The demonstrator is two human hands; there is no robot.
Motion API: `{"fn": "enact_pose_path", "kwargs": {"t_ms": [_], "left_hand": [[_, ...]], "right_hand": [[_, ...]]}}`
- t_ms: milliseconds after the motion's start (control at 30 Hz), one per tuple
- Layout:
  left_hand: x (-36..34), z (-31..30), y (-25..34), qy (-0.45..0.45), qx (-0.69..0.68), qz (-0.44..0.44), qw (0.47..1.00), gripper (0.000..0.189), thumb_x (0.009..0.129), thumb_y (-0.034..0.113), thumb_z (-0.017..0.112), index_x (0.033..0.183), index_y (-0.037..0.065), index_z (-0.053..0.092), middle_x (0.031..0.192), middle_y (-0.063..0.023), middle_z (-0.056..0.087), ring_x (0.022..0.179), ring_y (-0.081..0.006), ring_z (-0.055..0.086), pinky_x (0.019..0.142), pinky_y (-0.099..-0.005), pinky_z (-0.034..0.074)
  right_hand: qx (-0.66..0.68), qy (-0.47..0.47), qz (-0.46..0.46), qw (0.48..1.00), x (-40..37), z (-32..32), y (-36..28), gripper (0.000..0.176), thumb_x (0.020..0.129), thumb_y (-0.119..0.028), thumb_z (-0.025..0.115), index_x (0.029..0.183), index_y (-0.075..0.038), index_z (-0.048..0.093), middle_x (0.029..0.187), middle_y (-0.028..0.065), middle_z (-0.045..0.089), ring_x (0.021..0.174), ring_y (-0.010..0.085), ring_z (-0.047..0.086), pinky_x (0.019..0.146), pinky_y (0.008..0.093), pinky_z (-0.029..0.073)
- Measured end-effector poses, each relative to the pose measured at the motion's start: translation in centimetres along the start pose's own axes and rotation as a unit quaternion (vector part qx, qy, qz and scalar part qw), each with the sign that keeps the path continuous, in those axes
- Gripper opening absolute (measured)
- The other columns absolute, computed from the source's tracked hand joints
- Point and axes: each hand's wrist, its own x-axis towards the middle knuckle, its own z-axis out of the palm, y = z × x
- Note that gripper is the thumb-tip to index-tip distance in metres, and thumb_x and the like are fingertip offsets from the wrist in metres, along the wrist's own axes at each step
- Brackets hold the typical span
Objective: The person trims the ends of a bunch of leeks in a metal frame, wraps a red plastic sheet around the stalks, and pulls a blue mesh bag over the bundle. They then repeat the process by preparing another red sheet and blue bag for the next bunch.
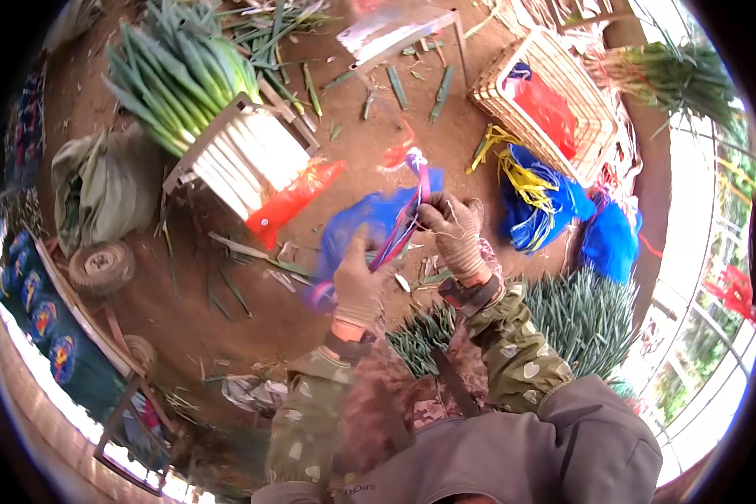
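Observation:
My left hand, in a tan glove, is closed on the gathered edge of a blue mesh bag. My right hand, gloved too, pinches the same edge a little higher and to the right. Pink and purple bands run along that edge between both hands. The bag is blurred by motion and hangs over the dirt floor. Beyond it, a bundle of leeks lies in a metal frame, white stems toward me. A red plastic sheet covers the near ends.
A wicker basket holding red plastic stands at the upper right. Blue mesh bags with yellow ties lie below it. More leeks stand beside my right arm. At left are a sack, a wheel and a cart; leaf scraps litter the floor.

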Motion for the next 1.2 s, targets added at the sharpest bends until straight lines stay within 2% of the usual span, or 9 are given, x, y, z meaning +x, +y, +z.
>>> {"fn": "enact_pose_path", "kwargs": {"t_ms": [67,200,567,700,833,867,1000,1100,1200], "left_hand": [[-0.2,-0.4,-1.1,-0.041,-0.347,-0.179,0.92,0.046,0.081,0.011,0.079,0.123,0.0,0.064,0.104,-0.0048,0.068,0.087,-0.0168,0.062,0.073,-0.0335,0.049],[-0.7,-1.2,-3.9,-0.095,-0.393,-0.253,0.879,0.02,0.089,0.009,0.073,0.104,-0.003,0.073,0.08,0.0021,0.066,0.074,-0.0074,0.055,0.069,-0.022,0.044],[5.1,-4.0,-8.5,0.064,-0.589,-0.201,0.78,0.013,0.093,0.01,0.067,0.101,0.0,0.069,0.078,-0.004,0.067,0.063,-0.0138,0.061,0.058,-0.0286,0.054],[6.4,-10.2,-10.3,0.22,-0.522,-0.126,0.815,0.01,0.092,0.011,0.068,0.099,0.004,0.069,0.075,0.0007,0.061,0.064,-0.01,0.058,0.059,-0.0268,0.051],[5.9,-7.3,-6.1,0.203,-0.236,-0.148,0.939,0.007,0.09,0.008,0.066,0.093,0.002,0.069,0.078,0.0041,0.06,0.073,-0.0048,0.054,0.066,-0.0216,0.046],[5.6,-6.7,-5.5,0.197,-0.218,-0.137,0.946,0.007,0.09,0.007,0.067,0.092,0.002,0.069,0.078,0.0037,0.061,0.072,-0.005,0.054,0.065,-0.0221,0.046],[4.6,-3.3,-1.4,0.161,-0.168,-0.081,0.969,0.004,0.089,0.005,0.067,0.09,0.001,0.069,0.075,0.0013,0.062,0.069,-0.0064,0.054,0.064,-0.0243,0.047],[4.2,-1.8,1.5,0.146,-0.141,-0.042,0.978,0.004,0.089,0.003,0.065,0.088,0.0,0.066,0.071,-0.0019,0.059,0.066,-0.0087,0.054,0.063,-0.0265,0.047],[4.0,-1.4,3.4,0.121,-0.231,-0.054,0.964,0.004,0.089,0.004,0.066,0.091,0.0,0.067,0.071,-0.0019,0.06,0.066,-0.0089,0.054,0.063,-0.0276,0.047]], "right_hand": [[-0.004,-0.048,-0.006,0.999,0.3,0.5,-0.7,0.018,0.097,-0.012,0.059,0.106,0.004,0.06,0.093,0.008,0.068,0.084,0.0148,0.063,0.08,0.0287,0.051],[-0.007,-0.087,-0.007,0.996,0.7,0.2,-2.2,0.018,0.096,-0.012,0.062,0.105,0.003,0.061,0.093,0.0079,0.067,0.085,0.0153,0.063,0.081,0.0291,0.051],[-0.172,-0.029,-0.013,0.985,-0.3,-8.1,-1.5,0.013,0.092,-0.008,0.064,0.102,-0.001,0.062,0.082,0.0001,0.059,0.074,0.0078,0.052,0.065,0.0235,0.042],[-0.51,0.078,-0.092,0.852,-0.2,-13.7,-0.1,0.009,0.085,-0.008,0.06,0.094,-0.007,0.062,0.075,0.01,0.064,0.069,0.0254,0.062,0.064,0.0366,0.049],[-0.614,0.111,-0.084,0.777,1.3,-17.1,3.1,0.017,0.085,-0.012,0.054,0.098,-0.011,0.066,0.079,0.016,0.068,0.077,0.0363,0.068,0.07,0.0451,0.052],[-0.618,0.077,-0.038,0.782,1.8,-17.2,2.8,0.022,0.085,-0.018,0.062,0.104,-0.009,0.065,0.09,0.0171,0.069,0.084,0.0366,0.068,0.076,0.0456,0.052],[-0.616,0.036,-0.213,0.758,2.8,-12.3,-0.3,0.075,0.07,-0.029,0.082,0.135,-0.008,0.052,0.133,0.0149,0.057,0.121,0.0408,0.053,0.1,0.0479,0.045],[-0.606,-0.129,-0.283,0.732,3.8,-7.1,-2.5,0.093,0.062,-0.039,0.086,0.143,-0.014,0.048,0.139,0.0107,0.054,0.137,0.035,0.042,0.112,0.0508,0.032],[-0.663,-0.224,-0.265,0.664,5.5,-4.8,1.5,0.084,0.069,-0.033,0.083,0.143,-0.018,0.047,0.138,0.0109,0.055,0.135,0.034,0.044,0.11,0.0509,0.033]]}}
